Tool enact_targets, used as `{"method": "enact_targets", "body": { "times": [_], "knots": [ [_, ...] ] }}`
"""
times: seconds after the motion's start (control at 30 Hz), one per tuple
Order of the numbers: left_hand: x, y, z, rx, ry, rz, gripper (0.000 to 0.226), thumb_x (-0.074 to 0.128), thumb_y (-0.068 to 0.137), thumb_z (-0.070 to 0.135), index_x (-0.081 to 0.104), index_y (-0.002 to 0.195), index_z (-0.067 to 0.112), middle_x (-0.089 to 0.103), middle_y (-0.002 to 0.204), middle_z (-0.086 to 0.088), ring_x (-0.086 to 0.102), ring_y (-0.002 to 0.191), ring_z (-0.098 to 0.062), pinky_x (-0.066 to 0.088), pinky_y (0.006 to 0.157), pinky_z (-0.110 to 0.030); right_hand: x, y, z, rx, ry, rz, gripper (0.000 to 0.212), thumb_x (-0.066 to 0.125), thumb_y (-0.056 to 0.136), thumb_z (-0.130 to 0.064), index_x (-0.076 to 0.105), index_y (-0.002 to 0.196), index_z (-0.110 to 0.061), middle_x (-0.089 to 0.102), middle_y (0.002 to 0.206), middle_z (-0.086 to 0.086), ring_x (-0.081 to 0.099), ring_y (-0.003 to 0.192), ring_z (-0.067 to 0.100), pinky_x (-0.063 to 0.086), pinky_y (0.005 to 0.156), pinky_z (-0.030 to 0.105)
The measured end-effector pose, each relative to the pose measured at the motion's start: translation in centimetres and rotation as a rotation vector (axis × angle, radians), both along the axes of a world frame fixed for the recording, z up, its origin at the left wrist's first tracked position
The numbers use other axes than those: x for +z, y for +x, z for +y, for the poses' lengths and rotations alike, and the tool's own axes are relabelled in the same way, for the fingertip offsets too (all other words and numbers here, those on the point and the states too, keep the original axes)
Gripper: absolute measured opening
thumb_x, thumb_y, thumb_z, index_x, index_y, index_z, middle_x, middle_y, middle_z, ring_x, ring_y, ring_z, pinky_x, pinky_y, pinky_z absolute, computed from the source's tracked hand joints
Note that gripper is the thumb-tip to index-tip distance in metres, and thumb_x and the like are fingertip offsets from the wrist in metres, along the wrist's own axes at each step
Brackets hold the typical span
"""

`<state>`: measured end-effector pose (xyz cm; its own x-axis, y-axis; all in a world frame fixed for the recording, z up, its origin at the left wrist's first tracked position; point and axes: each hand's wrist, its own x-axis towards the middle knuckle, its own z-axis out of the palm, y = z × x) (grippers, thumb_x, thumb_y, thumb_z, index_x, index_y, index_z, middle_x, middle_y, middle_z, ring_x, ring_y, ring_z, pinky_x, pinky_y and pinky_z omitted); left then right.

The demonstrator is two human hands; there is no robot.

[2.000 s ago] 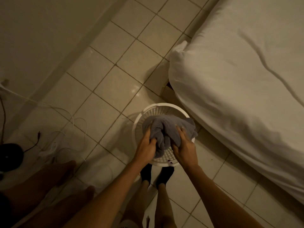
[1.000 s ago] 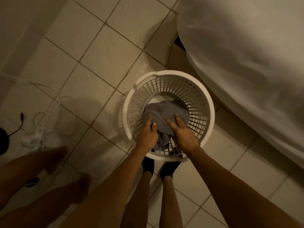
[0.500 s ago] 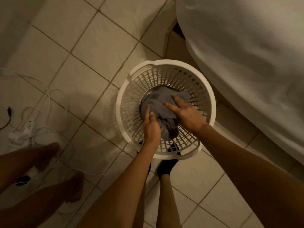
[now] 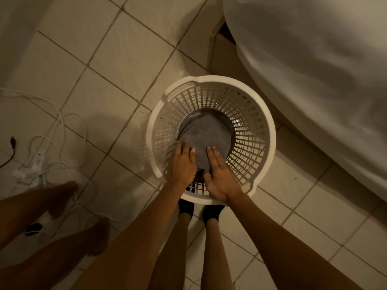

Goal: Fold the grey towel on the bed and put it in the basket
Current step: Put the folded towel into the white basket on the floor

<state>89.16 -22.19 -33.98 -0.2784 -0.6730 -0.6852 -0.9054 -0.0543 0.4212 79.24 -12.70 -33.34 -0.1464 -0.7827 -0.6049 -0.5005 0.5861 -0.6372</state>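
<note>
We keep both hands inside the white slatted laundry basket (image 4: 266, 130). Our left hand (image 4: 183, 164) and right hand (image 4: 219, 176) lie flat, fingers straight, pressing on the near edge of the grey towel (image 4: 206, 135) and gripping nothing. The towel sits bunched at the basket bottom, directly ahead of our fingertips. The bed (image 4: 314, 70) lies beyond our right hand.

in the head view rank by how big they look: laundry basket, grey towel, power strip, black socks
Largest to smallest:
1. white laundry basket
2. grey towel
3. white power strip and a black sock: they look alike in size, so I won't rank them; the strip is partly hidden under cables.
</note>
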Motion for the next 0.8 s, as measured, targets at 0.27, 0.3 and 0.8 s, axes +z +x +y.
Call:
{"method": "enact_targets", "body": {
  "times": [0.27,0.3,0.8],
  "knots": [
    [-1.1,-0.5,-1.5,-0.608,-0.056,-0.125,0.050,0.025,0.102,0.021,0.016,0.150,0.011,0.014,0.160,-0.007,0.008,0.148,-0.020,0.012,0.121,-0.041,-0.8,0.9,0.2,-0.697,0.227,-0.182,0.047,0.029,0.101,-0.024,0.028,0.148,-0.026,0.052,0.136,0.015,0.058,0.109,0.023,0.046,0.081,0.018],
    [-1.2,-0.5,-1.6,-0.666,-0.047,-0.152,0.052,0.026,0.102,0.021,0.014,0.151,0.010,0.013,0.160,-0.007,0.008,0.148,-0.019,0.012,0.121,-0.041,-1.0,0.9,0.2,-0.743,0.276,-0.184,0.047,0.030,0.101,-0.025,0.028,0.148,-0.026,0.056,0.130,0.014,0.061,0.094,0.015,0.044,0.067,0.013],
    [-2.2,0.7,-0.7,-0.728,-0.008,-0.183,0.054,0.017,0.103,0.034,0.001,0.152,0.016,0.001,0.161,-0.002,0.000,0.148,-0.016,0.005,0.120,-0.043,-3.3,3.1,-0.6,-0.277,0.377,-0.097,0.061,0.015,0.101,-0.043,-0.010,0.150,-0.016,-0.005,0.160,0.011,0.006,0.147,0.028,0.013,0.120,0.046]
  ]
}}
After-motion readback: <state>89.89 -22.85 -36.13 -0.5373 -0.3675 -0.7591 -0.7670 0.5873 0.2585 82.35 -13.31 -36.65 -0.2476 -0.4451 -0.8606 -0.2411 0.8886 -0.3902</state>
